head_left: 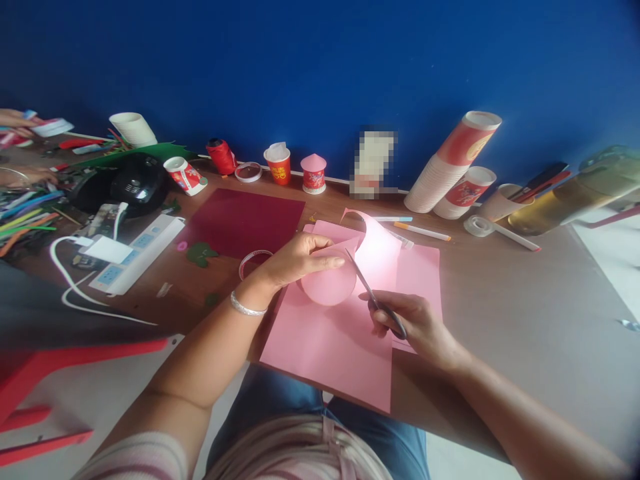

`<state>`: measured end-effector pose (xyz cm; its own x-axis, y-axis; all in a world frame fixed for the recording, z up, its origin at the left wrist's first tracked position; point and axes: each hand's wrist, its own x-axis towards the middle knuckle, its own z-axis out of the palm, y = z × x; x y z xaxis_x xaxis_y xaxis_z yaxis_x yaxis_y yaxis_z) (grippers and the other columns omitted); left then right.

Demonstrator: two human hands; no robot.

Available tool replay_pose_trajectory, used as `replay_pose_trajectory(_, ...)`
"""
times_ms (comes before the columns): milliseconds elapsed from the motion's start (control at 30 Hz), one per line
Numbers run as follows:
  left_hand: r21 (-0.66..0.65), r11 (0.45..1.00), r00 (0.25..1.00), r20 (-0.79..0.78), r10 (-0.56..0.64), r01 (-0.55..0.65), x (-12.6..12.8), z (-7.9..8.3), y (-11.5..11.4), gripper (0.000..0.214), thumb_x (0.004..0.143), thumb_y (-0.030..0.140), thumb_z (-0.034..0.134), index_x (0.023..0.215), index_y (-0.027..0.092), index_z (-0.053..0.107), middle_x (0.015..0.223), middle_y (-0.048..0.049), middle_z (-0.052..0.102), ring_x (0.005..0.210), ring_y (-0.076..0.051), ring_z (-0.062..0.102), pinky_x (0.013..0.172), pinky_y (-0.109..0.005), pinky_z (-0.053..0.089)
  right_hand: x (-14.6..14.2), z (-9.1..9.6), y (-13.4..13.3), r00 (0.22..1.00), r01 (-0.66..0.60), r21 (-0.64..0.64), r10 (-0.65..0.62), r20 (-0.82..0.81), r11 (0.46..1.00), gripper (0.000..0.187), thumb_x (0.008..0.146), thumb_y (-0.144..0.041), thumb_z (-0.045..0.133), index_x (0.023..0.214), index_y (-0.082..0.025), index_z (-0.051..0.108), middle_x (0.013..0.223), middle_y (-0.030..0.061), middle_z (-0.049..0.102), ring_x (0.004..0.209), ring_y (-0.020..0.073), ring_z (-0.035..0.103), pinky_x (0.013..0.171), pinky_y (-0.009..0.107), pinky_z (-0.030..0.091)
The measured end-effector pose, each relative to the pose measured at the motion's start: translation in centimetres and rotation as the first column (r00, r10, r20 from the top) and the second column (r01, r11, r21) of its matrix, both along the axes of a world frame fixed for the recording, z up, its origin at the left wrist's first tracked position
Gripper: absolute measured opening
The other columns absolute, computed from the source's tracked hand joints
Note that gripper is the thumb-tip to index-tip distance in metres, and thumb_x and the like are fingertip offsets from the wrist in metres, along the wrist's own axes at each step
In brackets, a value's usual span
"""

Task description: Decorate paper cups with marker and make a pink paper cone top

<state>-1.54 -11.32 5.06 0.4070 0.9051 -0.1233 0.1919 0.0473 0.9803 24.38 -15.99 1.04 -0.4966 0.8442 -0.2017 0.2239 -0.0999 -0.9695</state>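
My left hand [305, 259] pinches a piece of pink paper [330, 285] with a rounded lower edge, thumb on top. In my right hand [413, 320] is a pair of scissors [367, 285], fingers wrapped round the dark handles. The blades point up and left, their tips at the right edge of the rounded paper. A curled strip of pink paper [375, 237] rises behind the blades. Beneath both hands lie pink sheets [325, 360], reaching past the table's front edge.
Behind stand a small cup with a pink cone roof [314, 177], an orange-red cup [278, 167] and a leaning cup stack [445, 167]. A dark red sheet [240, 220] and a power strip [137, 257] lie left. Tape [479, 227] sits right. Another person's hand [17, 120] shows far left.
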Motion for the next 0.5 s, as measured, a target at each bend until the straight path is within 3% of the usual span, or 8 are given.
replay_pose_trajectory(233,-0.021,1.000,1.000,0.024,0.018,-0.018,-0.11,-0.12,0.10,0.040,0.080,0.044,0.076,0.064,0.016,0.052,0.064,0.0036,0.048,0.057,-0.008,0.044,0.052,-0.022,0.030,0.03,-0.09,-0.02,1.000,0.000,-0.007,0.000,-0.025,1.000,0.049,0.087,-0.056,0.069,0.113,-0.014,0.075,0.071,0.0029,0.062,0.059,0.0161,0.062,0.059,0.032,0.055)
replay_pose_trajectory(500,-0.005,0.995,0.995,0.004,0.096,-0.096,0.03,-0.19,0.09,0.033,0.078,0.045,0.076,0.072,0.014,0.065,0.067,0.0017,0.052,0.064,-0.011,0.049,0.058,-0.025,0.035,-0.01,0.12,-0.02,1.000,0.016,0.001,-0.016,-0.008,1.000,0.052,0.086,-0.060,0.068,0.112,-0.015,0.075,0.068,0.0027,0.063,0.059,0.0168,0.063,0.060,0.033,0.056)
